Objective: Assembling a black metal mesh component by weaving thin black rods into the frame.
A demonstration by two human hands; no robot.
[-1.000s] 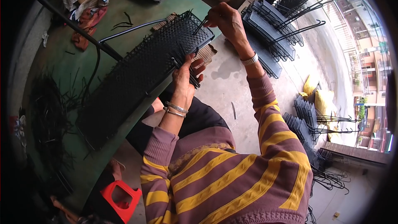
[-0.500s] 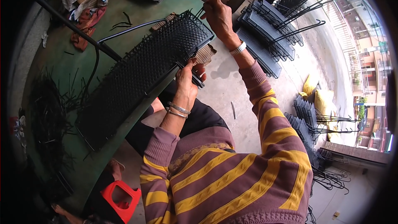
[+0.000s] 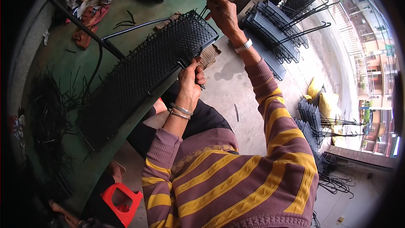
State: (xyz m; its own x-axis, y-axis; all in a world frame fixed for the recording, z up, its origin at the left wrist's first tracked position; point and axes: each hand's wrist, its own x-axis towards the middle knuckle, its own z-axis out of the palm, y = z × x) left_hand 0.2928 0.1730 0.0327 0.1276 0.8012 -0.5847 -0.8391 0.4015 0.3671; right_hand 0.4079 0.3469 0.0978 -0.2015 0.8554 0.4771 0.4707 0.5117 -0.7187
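A long, dark woven panel [image 3: 143, 69] on a black metal frame lies slantwise over the green table, loose strip ends bristling along its far edge. At its near right side my left hand [image 3: 189, 82] is closed round a dark bar of the frame, thumb against the panel edge. Up at the panel's far right corner, my right hand [image 3: 223, 14] is raised with bent fingers pinching a thin black strip [image 3: 203, 12]. That strip runs down into the weave. Beneath the panel's right end shows a piece of corrugated cardboard [image 3: 209, 55].
A heap of black strips [image 3: 48, 118] covers the green table [image 3: 105, 21] at left. Rags [image 3: 86, 29] and a dark tube [image 3: 80, 29] lie farther back. Finished-looking black racks [image 3: 270, 33] stand on the floor at right. A red stool [image 3: 122, 202] and another person's arm [image 3: 63, 213] are low left.
My right hand has risen very slightly, still pinching the strip. My left hand's fingers have curled in closer round the bar. The panel has barely shifted.
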